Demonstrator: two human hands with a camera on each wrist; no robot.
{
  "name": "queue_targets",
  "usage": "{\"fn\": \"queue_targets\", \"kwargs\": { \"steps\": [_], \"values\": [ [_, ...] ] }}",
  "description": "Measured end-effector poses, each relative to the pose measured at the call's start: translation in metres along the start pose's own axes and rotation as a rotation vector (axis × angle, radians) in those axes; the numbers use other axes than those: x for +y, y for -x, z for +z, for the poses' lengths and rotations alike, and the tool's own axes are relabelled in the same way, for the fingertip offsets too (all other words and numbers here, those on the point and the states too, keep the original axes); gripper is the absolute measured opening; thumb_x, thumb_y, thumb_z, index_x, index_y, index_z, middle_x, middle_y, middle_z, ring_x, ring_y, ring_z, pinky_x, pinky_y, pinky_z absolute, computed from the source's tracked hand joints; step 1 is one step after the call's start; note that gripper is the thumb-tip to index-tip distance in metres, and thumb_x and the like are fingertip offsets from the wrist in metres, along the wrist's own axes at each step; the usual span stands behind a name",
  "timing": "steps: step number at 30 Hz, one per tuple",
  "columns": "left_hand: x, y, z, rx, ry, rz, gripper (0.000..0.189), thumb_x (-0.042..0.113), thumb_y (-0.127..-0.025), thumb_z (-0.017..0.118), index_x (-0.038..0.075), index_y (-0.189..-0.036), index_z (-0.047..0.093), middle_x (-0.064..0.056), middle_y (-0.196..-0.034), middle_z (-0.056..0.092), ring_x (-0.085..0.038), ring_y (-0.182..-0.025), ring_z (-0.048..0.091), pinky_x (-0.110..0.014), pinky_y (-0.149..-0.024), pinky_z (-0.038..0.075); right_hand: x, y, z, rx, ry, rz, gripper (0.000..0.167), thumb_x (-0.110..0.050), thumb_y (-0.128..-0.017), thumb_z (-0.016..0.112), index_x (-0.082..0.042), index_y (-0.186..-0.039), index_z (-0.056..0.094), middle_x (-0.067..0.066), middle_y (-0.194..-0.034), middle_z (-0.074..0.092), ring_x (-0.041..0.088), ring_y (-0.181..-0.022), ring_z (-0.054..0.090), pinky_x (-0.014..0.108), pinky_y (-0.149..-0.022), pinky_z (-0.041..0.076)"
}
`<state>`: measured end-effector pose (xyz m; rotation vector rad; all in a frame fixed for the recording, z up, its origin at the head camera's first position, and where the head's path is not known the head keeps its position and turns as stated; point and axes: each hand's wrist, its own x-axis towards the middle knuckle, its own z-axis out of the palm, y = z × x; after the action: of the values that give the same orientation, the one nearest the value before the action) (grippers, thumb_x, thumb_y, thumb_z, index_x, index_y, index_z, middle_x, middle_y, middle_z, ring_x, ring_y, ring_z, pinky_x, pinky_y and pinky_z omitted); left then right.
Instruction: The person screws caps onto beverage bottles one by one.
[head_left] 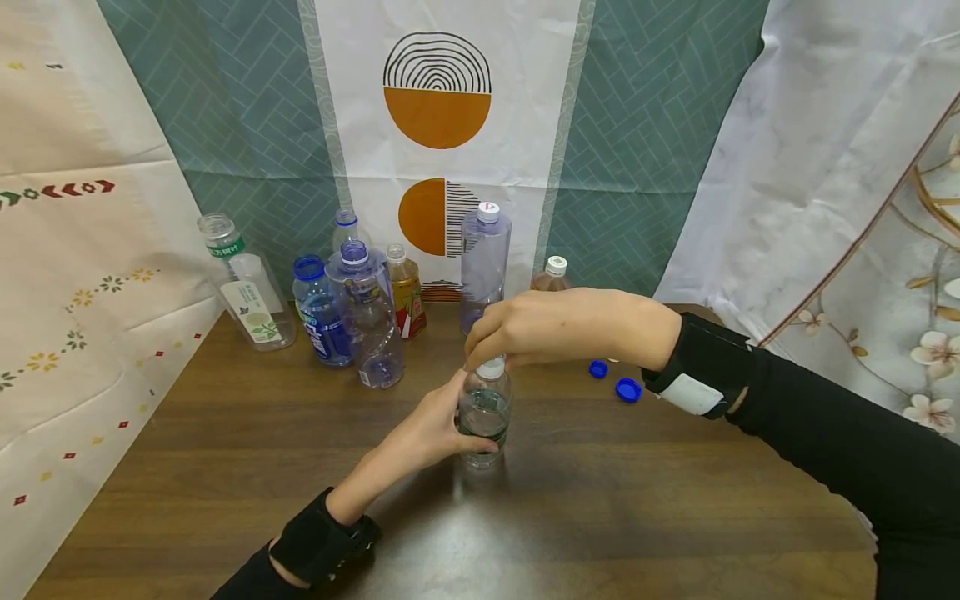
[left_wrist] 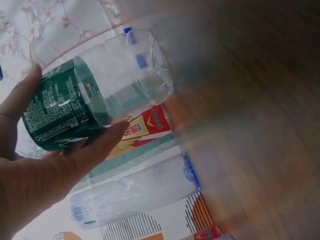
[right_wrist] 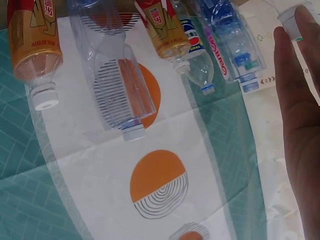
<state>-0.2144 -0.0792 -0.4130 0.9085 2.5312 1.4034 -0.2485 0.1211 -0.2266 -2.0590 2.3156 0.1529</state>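
Note:
A clear plastic bottle [head_left: 483,408] with a green label [left_wrist: 62,105] stands roughly upright at the middle of the table. My left hand [head_left: 427,433] grips its body from the left, with the thumb across the front. Over the bottle's top, my right hand [head_left: 525,325] pinches the white cap [head_left: 491,367] between thumb and fingers. The right wrist view has that cap [right_wrist: 289,22] at the fingertips, with the rest of the bottle out of view. Whether the cap is loose on the neck cannot be told.
Capless bottles stand at the back left, among them a green-banded one [head_left: 255,308] and a blue-labelled one [head_left: 322,321]. White-capped bottles include a tall clear one [head_left: 486,258] and an orange-labelled one [right_wrist: 35,40]. Two blue caps [head_left: 628,389] lie right of my hands.

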Motion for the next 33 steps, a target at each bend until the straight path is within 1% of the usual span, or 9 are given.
{"fn": "queue_targets", "kwargs": {
  "steps": [6, 11, 15, 19, 24, 27, 29, 31, 33],
  "values": [
    [0.001, -0.001, 0.001, 0.003, 0.007, 0.000, 0.074, 0.018, -0.075, 0.092, 0.005, -0.130, 0.044, -0.013, -0.127, 0.063, -0.027, -0.114, 0.064, -0.040, -0.094, 0.055, -0.001, -0.003, -0.002, -0.013, -0.010, 0.006, 0.032, -0.004, -0.089, 0.078, -0.015, -0.118, 0.073, -0.001, -0.116, 0.068, 0.017, -0.106, 0.064, 0.031, -0.091, 0.057],
    [0.001, -0.001, 0.001, 0.008, -0.004, 0.013, 0.075, 0.018, -0.074, 0.093, 0.005, -0.130, 0.044, -0.013, -0.126, 0.063, -0.027, -0.113, 0.064, -0.040, -0.094, 0.055, -0.003, -0.006, -0.004, -0.031, 0.014, 0.018, 0.032, -0.007, -0.086, 0.081, -0.015, -0.116, 0.073, -0.001, -0.110, 0.067, 0.017, -0.099, 0.065, 0.030, -0.088, 0.057],
    [0.001, -0.001, 0.000, 0.012, -0.010, 0.016, 0.076, 0.019, -0.074, 0.093, 0.005, -0.131, 0.044, -0.013, -0.126, 0.064, -0.027, -0.113, 0.065, -0.039, -0.093, 0.055, -0.004, -0.008, -0.006, -0.054, 0.024, 0.066, 0.027, -0.016, -0.090, 0.079, -0.013, -0.117, 0.073, -0.001, -0.105, 0.067, 0.016, -0.089, 0.066, 0.027, -0.083, 0.057],
    [0.000, 0.000, 0.000, 0.005, -0.001, 0.016, 0.075, 0.019, -0.075, 0.093, 0.005, -0.131, 0.044, -0.013, -0.124, 0.065, -0.028, -0.112, 0.065, -0.039, -0.092, 0.056, -0.006, -0.009, -0.004, -0.079, 0.020, 0.128, 0.028, -0.023, -0.094, 0.075, -0.010, -0.118, 0.071, 0.002, -0.103, 0.066, 0.016, -0.085, 0.065, 0.027, -0.079, 0.057],
    [-0.002, 0.000, -0.001, 0.012, -0.010, 0.033, 0.075, 0.018, -0.074, 0.093, 0.006, -0.129, 0.045, -0.012, -0.122, 0.066, -0.027, -0.110, 0.066, -0.038, -0.092, 0.056, -0.010, -0.008, -0.005, -0.083, 0.079, 0.150, 0.029, -0.027, -0.094, 0.074, -0.010, -0.117, 0.069, 0.003, -0.102, 0.065, 0.018, -0.083, 0.065, 0.029, -0.076, 0.057],
    [-0.001, -0.001, 0.000, 0.010, -0.019, 0.033, 0.076, 0.019, -0.074, 0.093, 0.006, -0.130, 0.045, -0.012, -0.122, 0.066, -0.026, -0.111, 0.066, -0.038, -0.092, 0.056, -0.011, -0.006, -0.004, -0.074, 0.062, 0.165, 0.030, -0.026, -0.094, 0.074, -0.010, -0.119, 0.069, 0.003, -0.102, 0.065, 0.017, -0.082, 0.064, 0.028, -0.075, 0.057],
    [0.000, -0.001, 0.000, 0.007, -0.016, 0.025, 0.076, 0.018, -0.074, 0.093, 0.006, -0.130, 0.045, -0.012, -0.122, 0.066, -0.026, -0.111, 0.066, -0.039, -0.092, 0.056, -0.011, -0.004, -0.002, -0.051, 0.040, 0.167, 0.031, -0.025, -0.094, 0.075, -0.010, -0.120, 0.070, 0.003, -0.103, 0.065, 0.016, -0.083, 0.062, 0.027, -0.075, 0.057],
    [0.000, -0.001, 0.000, 0.002, -0.015, 0.014, 0.075, 0.019, -0.074, 0.093, 0.006, -0.130, 0.045, -0.012, -0.121, 0.066, -0.026, -0.111, 0.066, -0.039, -0.092, 0.056, -0.011, -0.002, 0.003, -0.008, 0.027, 0.161, 0.031, -0.023, -0.093, 0.075, -0.010, -0.121, 0.070, 0.003, -0.103, 0.064, 0.015, -0.084, 0.062, 0.025, -0.074, 0.057],
    [0.000, -0.001, 0.000, -0.003, -0.016, 0.005, 0.075, 0.019, -0.074, 0.093, 0.006, -0.129, 0.045, -0.012, -0.122, 0.066, -0.027, -0.111, 0.066, -0.040, -0.091, 0.056, -0.012, 0.002, 0.010, 0.054, 0.024, 0.157, 0.033, -0.022, -0.092, 0.077, -0.010, -0.123, 0.070, 0.003, -0.104, 0.064, 0.015, -0.088, 0.062, 0.024, -0.075, 0.057]
  ]
}}
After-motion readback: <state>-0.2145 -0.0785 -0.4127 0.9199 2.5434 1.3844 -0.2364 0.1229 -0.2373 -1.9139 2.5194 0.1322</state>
